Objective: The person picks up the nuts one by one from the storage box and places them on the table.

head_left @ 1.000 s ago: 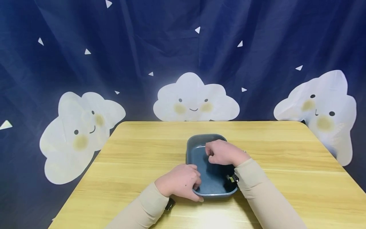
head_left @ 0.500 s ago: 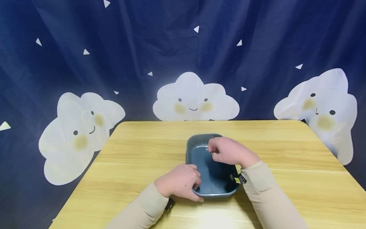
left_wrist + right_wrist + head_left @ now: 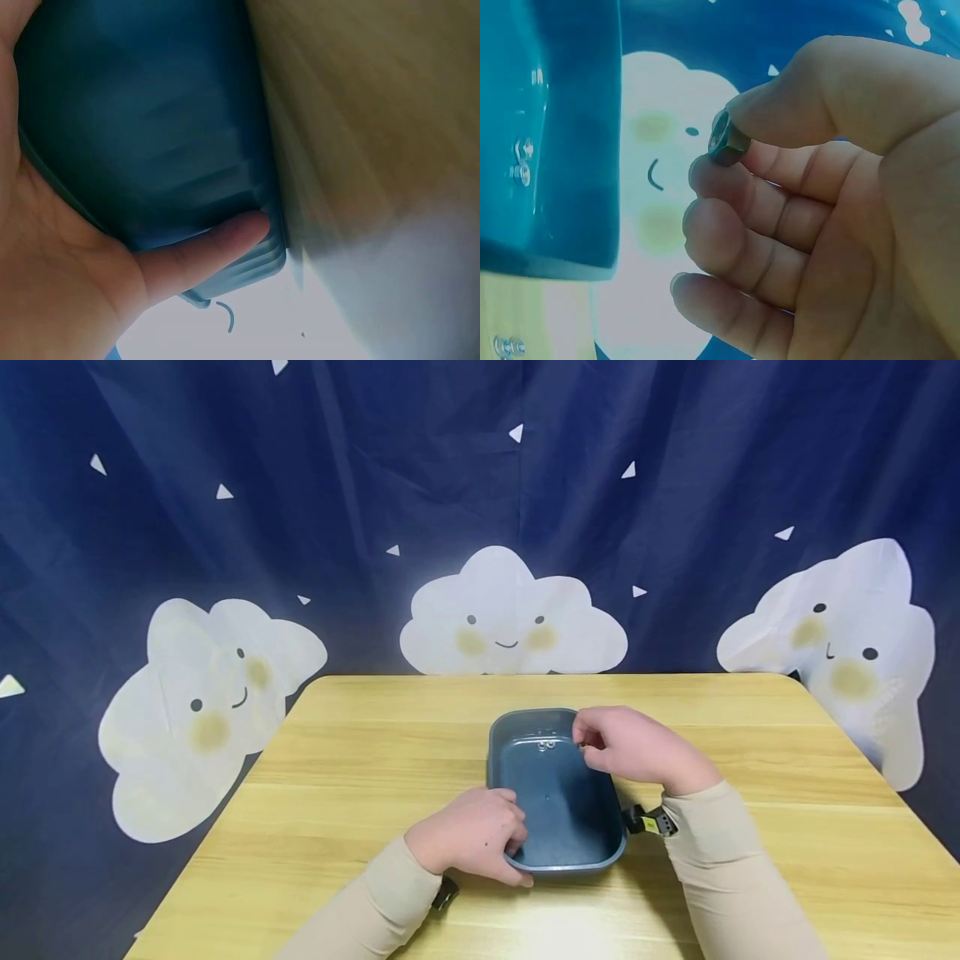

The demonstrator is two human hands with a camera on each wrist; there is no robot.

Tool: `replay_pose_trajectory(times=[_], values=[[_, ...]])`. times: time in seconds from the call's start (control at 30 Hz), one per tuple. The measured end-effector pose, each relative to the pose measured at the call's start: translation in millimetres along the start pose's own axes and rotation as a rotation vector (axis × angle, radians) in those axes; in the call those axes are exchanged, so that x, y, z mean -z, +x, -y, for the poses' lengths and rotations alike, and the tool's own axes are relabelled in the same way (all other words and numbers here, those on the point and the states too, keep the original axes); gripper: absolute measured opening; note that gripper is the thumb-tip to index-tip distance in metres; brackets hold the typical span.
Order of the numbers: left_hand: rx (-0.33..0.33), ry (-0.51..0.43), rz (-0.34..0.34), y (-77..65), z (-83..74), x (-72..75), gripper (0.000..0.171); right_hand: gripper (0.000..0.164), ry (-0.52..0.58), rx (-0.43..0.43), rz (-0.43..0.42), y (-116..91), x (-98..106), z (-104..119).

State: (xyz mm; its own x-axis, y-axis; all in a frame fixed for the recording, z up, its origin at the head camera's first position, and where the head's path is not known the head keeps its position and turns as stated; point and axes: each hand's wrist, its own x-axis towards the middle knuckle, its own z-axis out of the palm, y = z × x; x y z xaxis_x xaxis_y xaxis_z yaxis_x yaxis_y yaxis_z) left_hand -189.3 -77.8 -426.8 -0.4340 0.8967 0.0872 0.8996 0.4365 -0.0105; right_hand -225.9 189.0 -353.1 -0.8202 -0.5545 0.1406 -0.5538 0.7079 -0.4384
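A deep blue rectangular tray (image 3: 558, 810) stands on the table. My left hand (image 3: 474, 831) grips its near left corner, fingers over the rim and thumb (image 3: 202, 253) along the outer wall. Above the tray's far right rim, my right hand (image 3: 645, 745) pinches a small metal hex nut (image 3: 729, 139) between thumb and index finger, as the right wrist view shows clearly. Two small shiny metal pieces, apparently nuts (image 3: 547, 745), lie inside against the tray's far end.
More small shiny metal pieces (image 3: 510, 346) lie on the wooden table (image 3: 375, 735) outside the tray, in the right wrist view's lower left corner. A dark blue curtain (image 3: 480, 468) with white clouds hangs behind the table.
My right hand has moved right, from over the tray's inside to its far right rim. The two metal pieces at the far end have come into sight. My left hand stays put.
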Motion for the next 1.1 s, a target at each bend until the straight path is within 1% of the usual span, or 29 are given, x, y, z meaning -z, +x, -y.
replay_pose_trajectory(times=[0.23, 0.37, 0.6, 0.77, 0.9, 1.1], values=[[0.01, 0.004, 0.02, -0.4, -1.1, 0.1, 0.051, 0.011, 0.006, -0.004, -0.009, -5, 2, -9], [0.011, 0.008, 0.025, 0.3, -1.0, -0.3, 0.051, 0.012, -0.018, -0.024, -0.018, -8, 3, -17], [0.023, 0.004, 0.042, -0.4, -1.6, 1.0, 0.05, 0.009, -0.025, -0.063, -0.031, -14, 6, -30], [0.016, 0.014, 0.035, -0.6, -1.5, 1.3, 0.051, 0.007, -0.046, -0.119, 0.004, -15, 4, -43], [0.012, 0.025, 0.031, -0.4, -1.2, 0.7, 0.051, 0.009, -0.037, -0.163, 0.035, -16, 1, -53], [0.012, 0.017, 0.03, -0.7, -0.7, -0.4, 0.051, 0.007, -0.048, -0.209, 0.015, -15, -7, -72]])
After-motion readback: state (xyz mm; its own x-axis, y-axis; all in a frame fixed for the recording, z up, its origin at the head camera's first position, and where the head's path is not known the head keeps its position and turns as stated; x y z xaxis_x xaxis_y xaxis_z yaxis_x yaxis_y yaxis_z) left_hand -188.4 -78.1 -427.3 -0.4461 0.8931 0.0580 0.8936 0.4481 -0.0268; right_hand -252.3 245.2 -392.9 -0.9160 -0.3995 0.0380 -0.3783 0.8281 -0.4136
